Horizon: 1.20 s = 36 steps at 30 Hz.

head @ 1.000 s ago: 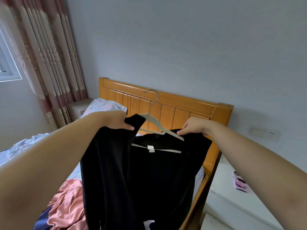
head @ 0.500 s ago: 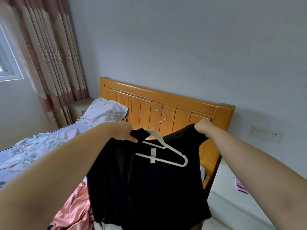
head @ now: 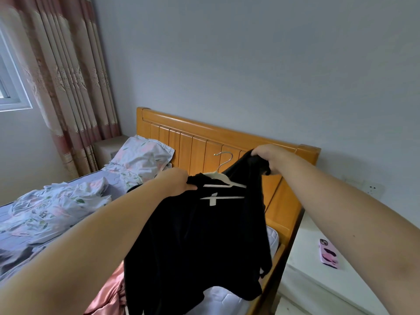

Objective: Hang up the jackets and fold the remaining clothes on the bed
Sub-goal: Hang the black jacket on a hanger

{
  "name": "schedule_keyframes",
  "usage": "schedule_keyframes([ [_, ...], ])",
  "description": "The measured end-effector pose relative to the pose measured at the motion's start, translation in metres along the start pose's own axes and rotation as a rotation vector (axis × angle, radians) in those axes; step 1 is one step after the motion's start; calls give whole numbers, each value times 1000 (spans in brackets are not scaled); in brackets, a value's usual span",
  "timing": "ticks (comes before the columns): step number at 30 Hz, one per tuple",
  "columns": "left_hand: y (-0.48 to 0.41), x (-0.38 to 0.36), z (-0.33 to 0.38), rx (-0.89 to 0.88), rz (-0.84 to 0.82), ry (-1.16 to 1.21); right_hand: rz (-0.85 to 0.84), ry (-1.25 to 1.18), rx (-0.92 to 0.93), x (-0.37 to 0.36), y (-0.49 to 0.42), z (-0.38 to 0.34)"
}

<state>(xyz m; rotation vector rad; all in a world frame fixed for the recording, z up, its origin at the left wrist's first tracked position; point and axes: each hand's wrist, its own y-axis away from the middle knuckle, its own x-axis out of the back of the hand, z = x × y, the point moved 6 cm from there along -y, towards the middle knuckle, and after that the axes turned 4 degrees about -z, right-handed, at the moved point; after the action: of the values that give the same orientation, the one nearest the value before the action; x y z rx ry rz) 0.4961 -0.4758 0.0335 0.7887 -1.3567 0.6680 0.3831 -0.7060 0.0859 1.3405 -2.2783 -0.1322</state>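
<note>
Wooden bed [head: 195, 142], rumpled floral bedding [head: 56, 208]; black jacket [head: 200, 246] held up over bed's near corner; pink satin garment [head: 106, 296] on mattress beneath; left hand [head: 175, 181] grips bunched shoulder fabric; right hand [head: 268, 158], fingers curled round other shoulder, holds it higher; white hanger [head: 223, 178] inside collar, hook tilted; phone [head: 328, 253] on nightstand [head: 306, 280].

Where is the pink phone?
In the head view, the pink phone lies at lower right on the white bedside table, right of the wooden bed frame.
</note>
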Motion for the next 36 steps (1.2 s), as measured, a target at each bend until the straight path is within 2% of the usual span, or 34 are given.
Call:
schedule_keyframes([
  [3, 2, -3, 23, -49, -16, 106, -100, -210, 80, -22, 6, -19],
  [5, 3, -6, 29, -58, -24, 199, -123, -238, 109, -28, 8, -27],
  [6, 3, -8, 28, -58, -36, 240, -140, -177, 109, -28, 10, -27],
  [9, 6, -8, 20, -67, -39, 320, -176, 290, 94, -18, 15, -18],
  [11, 10, -1, 15, -65, 20, 365, -218, 402, 98, -13, 16, -11],
  [16, 14, 14, 1, -23, 142, 616, -417, 96, 258, -23, 31, -18],
  [17, 16, 18, -1, -15, 166, 646, -369, 37, 322, -19, 32, -25],
  [18, 16, 23, -3, -14, 192, 664, -242, 44, 414, -11, 30, -31],
  [20, 18, 34, -4, -18, 234, 672, 76, 280, 666, 8, 32, -45],
  [21, 20, 40, -5, -18, 256, 663, 144, 430, 790, 9, 34, -49],
  [22, 22, 46, -6, -18, 276, 656, 135, 542, 893, 5, 38, -51],
  [24, 24, 54, -10, -21, 299, 648, 127, 700, 987, -2, 41, -51],
  [26, 27, 57, -9, -37, 283, 618, 202, 834, 955, -1, 40, -51],
  [27, 27, 57, -6, -48, 268, 594, 164, 851, 901, -2, 39, -50],
  [30, 31, 60, 5, -82, 256, 540, -86, 748, 737, -13, 38, -41],
  [36, 34, 60, 16, -98, 249, 482, -162, 791, 651, -20, 43, -29],
])
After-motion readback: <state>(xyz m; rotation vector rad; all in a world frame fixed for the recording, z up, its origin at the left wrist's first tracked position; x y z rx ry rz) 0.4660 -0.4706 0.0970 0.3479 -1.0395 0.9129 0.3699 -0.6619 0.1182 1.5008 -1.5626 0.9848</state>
